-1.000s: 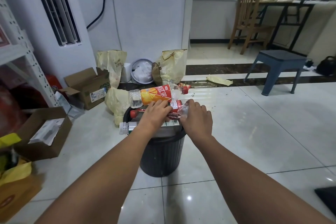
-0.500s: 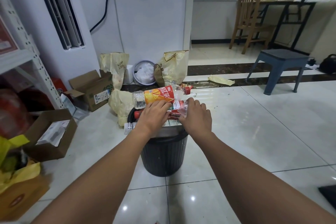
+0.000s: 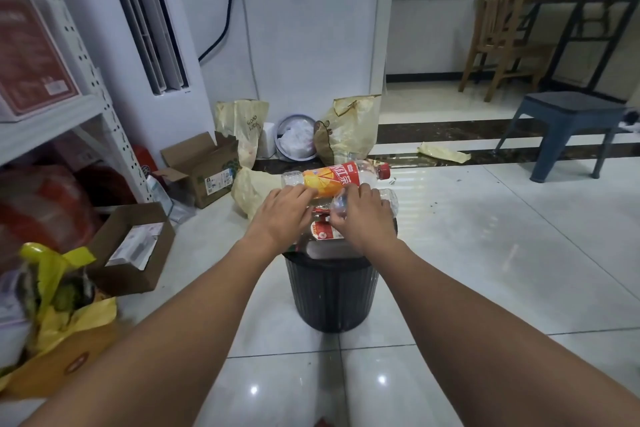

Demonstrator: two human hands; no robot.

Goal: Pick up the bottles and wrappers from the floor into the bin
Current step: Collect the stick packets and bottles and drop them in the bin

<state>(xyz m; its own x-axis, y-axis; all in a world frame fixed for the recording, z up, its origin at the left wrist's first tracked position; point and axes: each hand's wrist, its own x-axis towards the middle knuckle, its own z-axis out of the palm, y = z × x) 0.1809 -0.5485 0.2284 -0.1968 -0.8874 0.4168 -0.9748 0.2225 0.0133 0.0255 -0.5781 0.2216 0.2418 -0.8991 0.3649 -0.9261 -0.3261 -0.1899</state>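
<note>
Fingers (image 3: 298,193) on bottles (image 3: 327,179) atop the full bin (image 3: 332,295).

Clr plastic bottle (image 3: 332,178), glossy tile flr (image 3: 485,253)

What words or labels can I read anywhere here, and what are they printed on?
"GOOD LUCK": on the yellowish plastic bag by the wall.
"红茶", probably: white characters on the orange-and-red bottle lying on the pile over the bin.
Too blurred or small to read: red box on the shelf, cardboard box sticker, red carton label in the bin.
Clear bottle in the right hand: no readable print.
</note>
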